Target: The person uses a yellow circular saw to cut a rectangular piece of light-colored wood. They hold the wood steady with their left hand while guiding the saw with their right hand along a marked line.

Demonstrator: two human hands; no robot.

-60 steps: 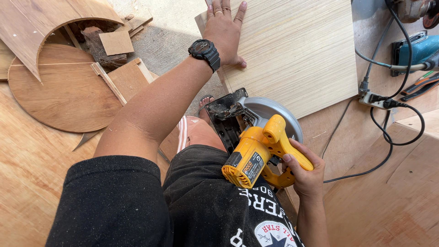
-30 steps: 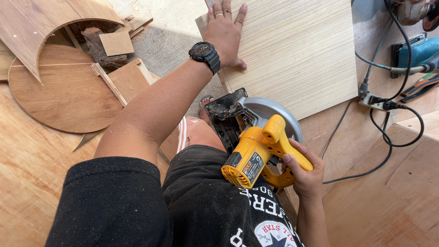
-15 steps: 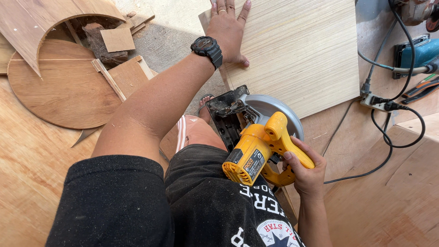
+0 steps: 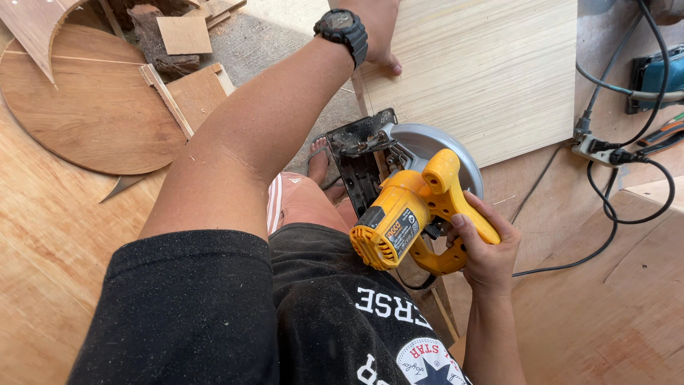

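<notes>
Plywood floor all around you, reddish-brown sheets, with a strip of grey concrete showing near the top. A round wooden disc lies on the floor at upper left, small offcuts just beyond it. Far right: a power strip with black cables plugged in, and a blue power tool at the edge.

Pale plywood board lies flat ahead of you. Your left hand presses down on its near left corner, mostly cut off by the frame edge; fingers look flat, not curled round anything. Black watch on that wrist.

Yellow circular saw sits just below the board's near edge, its grey blade guard touching or overlapping that edge; base plate tilted up toward your knee. Your right hand has its grip wrapped tight round the saw's rear handle, fingers curled under, thumb on top. Saw is low and right of the left hand, well apart from it.
</notes>
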